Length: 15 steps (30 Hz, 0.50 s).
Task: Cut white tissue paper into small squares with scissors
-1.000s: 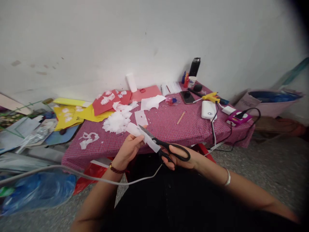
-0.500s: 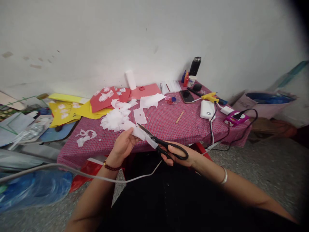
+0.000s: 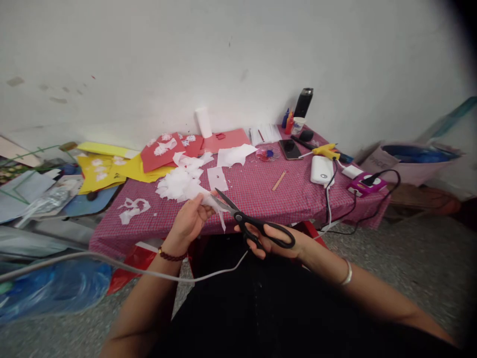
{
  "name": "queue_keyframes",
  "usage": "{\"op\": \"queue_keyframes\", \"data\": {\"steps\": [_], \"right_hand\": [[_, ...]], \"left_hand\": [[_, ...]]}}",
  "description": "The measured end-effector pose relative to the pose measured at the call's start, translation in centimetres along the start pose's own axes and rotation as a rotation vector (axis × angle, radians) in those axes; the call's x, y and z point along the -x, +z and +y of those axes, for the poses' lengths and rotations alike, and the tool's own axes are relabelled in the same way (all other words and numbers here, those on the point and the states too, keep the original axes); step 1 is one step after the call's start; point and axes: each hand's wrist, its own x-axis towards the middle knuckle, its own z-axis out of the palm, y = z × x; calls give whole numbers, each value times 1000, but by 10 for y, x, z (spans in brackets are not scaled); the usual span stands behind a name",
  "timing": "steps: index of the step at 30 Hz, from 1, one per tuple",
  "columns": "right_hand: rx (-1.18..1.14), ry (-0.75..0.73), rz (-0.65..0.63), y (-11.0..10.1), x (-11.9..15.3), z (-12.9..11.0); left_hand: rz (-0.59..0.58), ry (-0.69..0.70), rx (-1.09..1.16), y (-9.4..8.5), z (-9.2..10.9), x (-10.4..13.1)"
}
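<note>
My right hand (image 3: 263,239) is wrapped round the handles of black-handled scissors (image 3: 238,217). Their blades stand apart and point up and left toward a piece of white paper (image 3: 214,200). Between thumb and fingers, my left hand (image 3: 192,219) pinches that paper by its left side. A narrow strip of it hangs down by the blades. Just behind my left hand lies a pile of cut white paper (image 3: 175,183). A flat white paper rectangle (image 3: 217,179) rests beside the pile.
Red sheets (image 3: 160,153) and yellow sheets (image 3: 99,174) lie at the back left of the checked tablecloth (image 3: 253,191). On the right are a wooden stick (image 3: 278,180), a phone (image 3: 290,149), a yellow glue gun (image 3: 326,150), a white box (image 3: 322,170) and a purple power strip (image 3: 367,184). A cable (image 3: 149,272) crosses before me.
The scissors' blades have opened wider and shifted slightly right. A strip of the white paper now hangs down, where the paper earlier stretched to the scissors' pivot.
</note>
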Motion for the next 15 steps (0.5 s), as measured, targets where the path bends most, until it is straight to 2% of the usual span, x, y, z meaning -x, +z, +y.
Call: {"op": "queue_keyframes", "data": {"steps": [5, 11, 15], "right_hand": [[-2, 16, 4, 0, 0, 3], [-38, 5, -12, -2, 0, 5], [-51, 0, -55, -6, 1, 6]], "left_hand": [[3, -12, -32, 0, -2, 1], [-84, -26, -59, -2, -4, 3], [-40, -11, -61, -4, -1, 3]]}}
